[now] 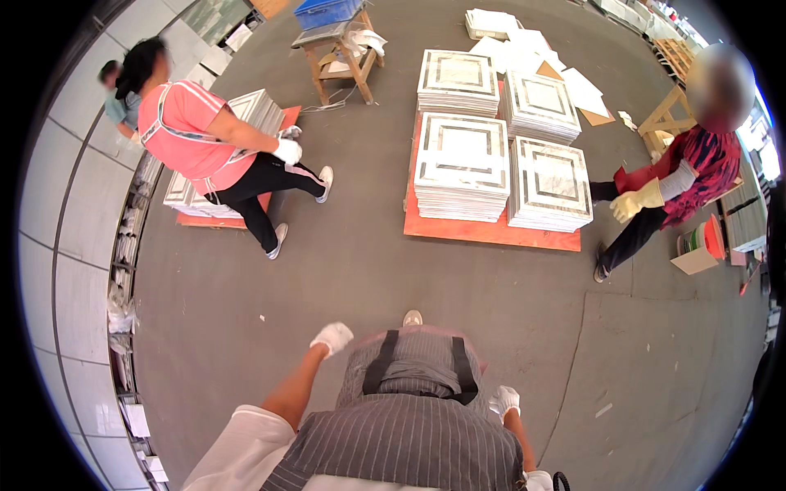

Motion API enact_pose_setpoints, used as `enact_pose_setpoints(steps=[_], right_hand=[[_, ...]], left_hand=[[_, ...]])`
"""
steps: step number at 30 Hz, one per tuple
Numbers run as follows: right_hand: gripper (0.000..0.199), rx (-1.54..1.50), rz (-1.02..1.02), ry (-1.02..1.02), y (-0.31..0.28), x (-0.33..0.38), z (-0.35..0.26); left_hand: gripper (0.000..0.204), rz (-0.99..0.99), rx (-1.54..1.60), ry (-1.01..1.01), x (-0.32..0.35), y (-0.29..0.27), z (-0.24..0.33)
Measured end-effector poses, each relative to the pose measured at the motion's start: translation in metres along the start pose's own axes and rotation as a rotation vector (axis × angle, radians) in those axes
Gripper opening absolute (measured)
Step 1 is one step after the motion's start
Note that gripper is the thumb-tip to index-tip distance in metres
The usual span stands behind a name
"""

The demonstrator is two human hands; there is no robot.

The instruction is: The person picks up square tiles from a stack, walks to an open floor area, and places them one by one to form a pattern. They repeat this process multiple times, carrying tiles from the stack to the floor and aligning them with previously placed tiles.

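Observation:
Away from my striped apron, out to the left, my left hand [332, 338] in a white knitted glove hangs over the grey floor. Its fingers are curled together, and I see nothing in them. On the other side, my right hand [505, 401], gloved the same way, hangs close beside the apron [409, 434] with its fingers closed in and no object showing. Neither hand touches anything but air. Ahead of me, on an orange-red pallet [491, 234], stand several stacks of square marble-patterned tiles [463, 155] with dark inlaid frames.
At left, a person in a pink top [196, 131] stands by another tile stack [258, 110]. At right walks a person in yellow gloves [634, 200]. A blue crate [327, 11] sits on a wooden stand [342, 61]. White sheets [583, 88] lie behind the pallet.

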State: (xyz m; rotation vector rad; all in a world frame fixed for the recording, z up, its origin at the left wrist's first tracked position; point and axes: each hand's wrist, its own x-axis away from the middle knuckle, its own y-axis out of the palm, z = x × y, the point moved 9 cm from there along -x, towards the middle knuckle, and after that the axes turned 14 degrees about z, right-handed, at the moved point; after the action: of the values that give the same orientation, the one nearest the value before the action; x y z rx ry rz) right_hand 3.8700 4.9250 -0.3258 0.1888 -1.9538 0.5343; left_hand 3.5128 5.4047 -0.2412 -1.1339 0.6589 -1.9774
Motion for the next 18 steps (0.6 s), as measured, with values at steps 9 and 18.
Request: enact_pose_setpoints(steps=[9, 18], right_hand=[[0.026, -0.004, 0.041, -0.204, 0.110, 0.024, -0.158], [0.032, 0.204, 0.021, -0.110, 0.175, -0.069, -0.317]], left_hand=[[0.019, -0.044, 0.562, -0.399, -0.167, -0.065, 0.158], [0.030, -0.119, 0.292, -0.328, -0.242, -0.012, 0.221]])
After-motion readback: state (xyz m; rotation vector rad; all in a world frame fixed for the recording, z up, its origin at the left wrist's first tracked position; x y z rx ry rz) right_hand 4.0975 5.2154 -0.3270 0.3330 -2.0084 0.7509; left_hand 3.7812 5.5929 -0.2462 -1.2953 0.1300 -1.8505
